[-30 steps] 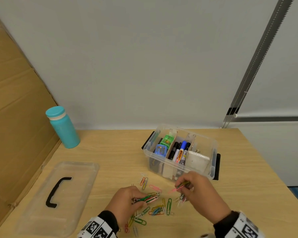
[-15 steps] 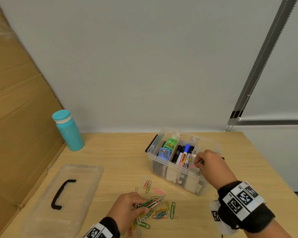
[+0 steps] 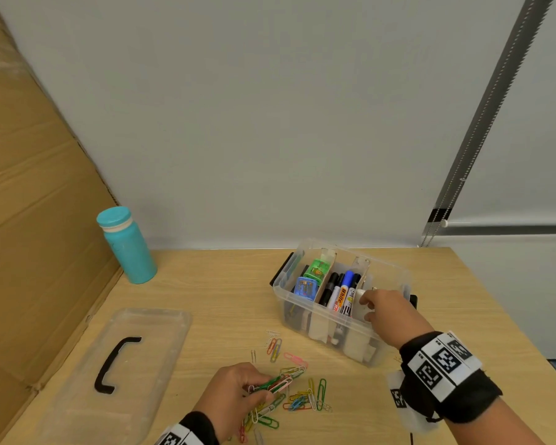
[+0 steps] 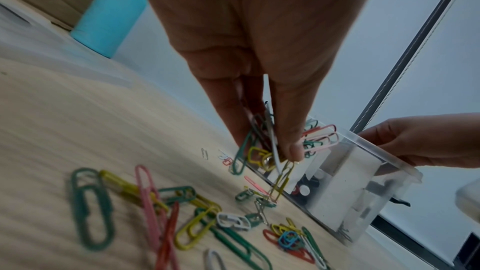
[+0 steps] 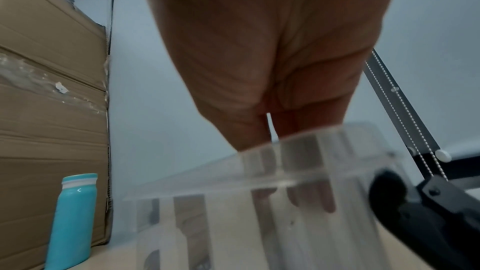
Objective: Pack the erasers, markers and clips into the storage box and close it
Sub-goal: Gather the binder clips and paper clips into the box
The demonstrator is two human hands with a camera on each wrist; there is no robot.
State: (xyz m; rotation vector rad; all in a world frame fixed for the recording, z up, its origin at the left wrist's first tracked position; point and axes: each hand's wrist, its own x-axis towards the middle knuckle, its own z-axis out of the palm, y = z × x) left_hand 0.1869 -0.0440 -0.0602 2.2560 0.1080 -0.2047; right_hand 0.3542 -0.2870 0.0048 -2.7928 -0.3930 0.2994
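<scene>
The clear storage box (image 3: 386, 262) stands open at mid-right of the table, with markers (image 3: 342, 291) in its middle compartment and a green case (image 3: 317, 268) and a blue case (image 3: 305, 286) in its left one. My right hand (image 3: 368, 305) reaches over the front rim into the right compartment. In the right wrist view its fingers (image 5: 311, 200) point down behind the clear box wall (image 5: 207, 223), and no clip shows between them. My left hand (image 3: 261, 388) pinches a bunch of coloured paper clips (image 4: 319, 139) low over the table. Several loose clips (image 3: 305, 401) lie beside it.
The clear lid (image 3: 77, 396) with a black handle (image 3: 113, 364) lies flat at the front left. A teal bottle (image 3: 127, 248) stands at the back left against a cardboard wall (image 3: 29, 236). The table's right edge runs close to the box.
My right hand carried a few clips from the table up to the box and now dips deeper into its right compartment. The left hand stayed by the pile, still pinching its bunch.
</scene>
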